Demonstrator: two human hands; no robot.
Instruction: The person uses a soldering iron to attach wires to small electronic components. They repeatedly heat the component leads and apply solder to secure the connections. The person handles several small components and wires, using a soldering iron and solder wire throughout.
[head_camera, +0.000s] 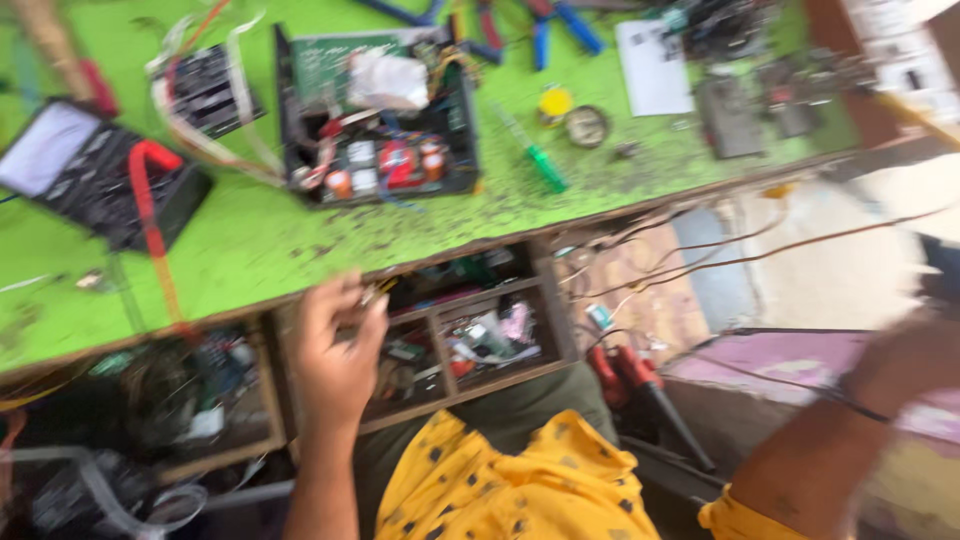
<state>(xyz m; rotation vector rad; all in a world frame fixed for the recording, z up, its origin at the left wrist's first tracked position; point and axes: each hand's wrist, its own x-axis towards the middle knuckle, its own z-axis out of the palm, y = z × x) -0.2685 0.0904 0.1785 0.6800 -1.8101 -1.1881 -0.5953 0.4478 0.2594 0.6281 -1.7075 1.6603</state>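
Observation:
My left hand (335, 350) is raised in front of the green workbench's (260, 240) front edge. Its fingertips are pinched on a small pale part (372, 293) that is too blurred to name. Just beyond the hand are open wooden compartments (470, 330) under the bench, filled with small parts. My right hand (915, 355) is at the far right edge, blurred, with a thin dark band on the wrist. Its fingers are hidden. On the bench stands an open black electronics box (380, 120) with a circuit board and red and orange components.
A dark meter (95, 175) with a red lead lies at the left, beside a wired board (205, 90). A green screwdriver (535, 155), blue-handled pliers (560, 25) and a white paper (652, 65) lie further back. A red-handled tool (630, 375) and loose wires hang right of the bench.

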